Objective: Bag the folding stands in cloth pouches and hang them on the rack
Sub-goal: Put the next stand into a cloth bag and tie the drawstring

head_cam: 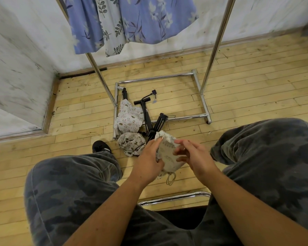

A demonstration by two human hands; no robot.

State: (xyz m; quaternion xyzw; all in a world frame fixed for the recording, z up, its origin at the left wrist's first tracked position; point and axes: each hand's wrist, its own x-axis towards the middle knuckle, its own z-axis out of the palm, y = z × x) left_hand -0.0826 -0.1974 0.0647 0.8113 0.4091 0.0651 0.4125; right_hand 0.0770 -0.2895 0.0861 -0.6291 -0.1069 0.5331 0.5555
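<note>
Blue floral garments (132,20) hang above; black shoe (100,147) on wooden floor (256,86); scuffed white wall (16,50).

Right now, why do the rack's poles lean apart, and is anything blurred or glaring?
Head view: the wide-angle lens splays the rack poles outward; glare streaks the chrome chair frame; fingers of the right hand at the cloth pouch look slightly motion-blurred; lighting is soft, shadows faint.

Setting: indoor room corner, probably domestic. Evidence: pale plank wood floor (256,77), centre right; scuffed white walls (21,50), upper left; wooden skirting (149,59); chrome garment rack (219,41), centre, hung with blue floral cloths (132,20) at top.
</note>
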